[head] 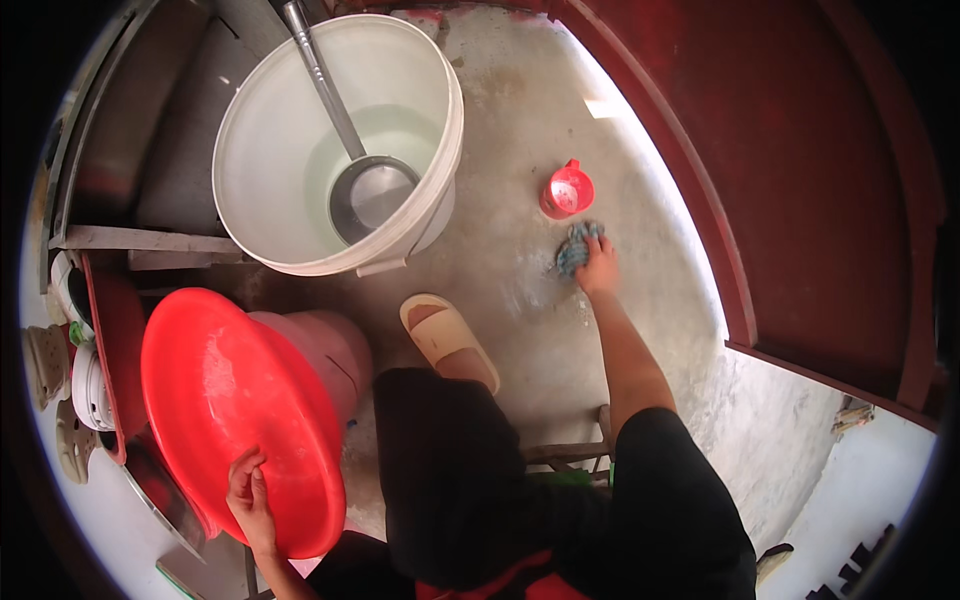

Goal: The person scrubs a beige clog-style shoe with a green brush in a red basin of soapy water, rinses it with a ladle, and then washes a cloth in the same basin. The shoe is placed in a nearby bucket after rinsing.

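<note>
On the concrete floor, my right hand [599, 268] presses down on a crumpled blue-grey cloth [574, 251]. A damp, whitish smear marks the floor to its left. Just beyond the cloth stands a small red plastic cup [567, 191] with a handle and something pale inside. Over the tilted red plastic basin [217, 367] I have my left hand [251, 491], fingers loosely bent and nothing in them. Its wrist crosses the basin's near rim; whether it rests there I cannot tell. The basin leans against a pinkish bucket [330, 352], which it partly hides.
A large white plastic bucket [262, 150] holds water and a long-handled metal ladle [330, 90]. My sandalled foot [450, 341] is on the floor. Dark red door panels [795, 187] rise at the right. Shoes [71, 442] lie at the far left. A wooden stool leg [562, 452] shows beside me.
</note>
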The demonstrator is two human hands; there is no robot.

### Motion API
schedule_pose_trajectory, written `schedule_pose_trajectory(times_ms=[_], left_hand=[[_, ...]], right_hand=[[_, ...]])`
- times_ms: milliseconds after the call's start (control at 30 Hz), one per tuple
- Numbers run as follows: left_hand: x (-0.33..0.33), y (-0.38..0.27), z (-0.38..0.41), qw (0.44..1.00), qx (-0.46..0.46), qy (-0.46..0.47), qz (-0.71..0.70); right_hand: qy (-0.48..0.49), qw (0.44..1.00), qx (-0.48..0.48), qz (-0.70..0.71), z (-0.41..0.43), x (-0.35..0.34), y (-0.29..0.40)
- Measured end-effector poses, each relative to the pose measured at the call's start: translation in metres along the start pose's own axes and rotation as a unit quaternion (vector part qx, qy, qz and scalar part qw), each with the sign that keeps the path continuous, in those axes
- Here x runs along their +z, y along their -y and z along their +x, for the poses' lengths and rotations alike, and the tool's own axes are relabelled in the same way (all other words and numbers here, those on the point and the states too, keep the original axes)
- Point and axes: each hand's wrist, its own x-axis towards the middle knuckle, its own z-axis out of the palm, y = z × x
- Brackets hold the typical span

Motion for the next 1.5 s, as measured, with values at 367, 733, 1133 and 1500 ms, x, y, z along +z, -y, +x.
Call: schedule_pose_trajectory(times_ms=[367, 733, 1133, 1500], left_hand=[[0.005, -0.003, 0.002, 0.999, 0.001, -0.009, -0.048], [0.002, 0.001, 0.002, 0.996, -0.020, -0.014, -0.091], [-0.004, 0.015, 0.006, 0.999, -0.018, -0.014, -0.046], [-0.028, 0.010, -0.025, 0.993, 0.084, -0.056, -0.066]], right_hand=[[0.042, 0.986, -0.150, -0.051, -0.085, 0.043, 0.020], [0.021, 0.986, -0.157, -0.054, -0.041, 0.025, 0.045], [0.231, 0.704, 0.145, 0.656, 0.103, 0.050, -0.047], [0.147, 0.723, 0.256, 0.624, 0.090, -0.015, 0.002]])
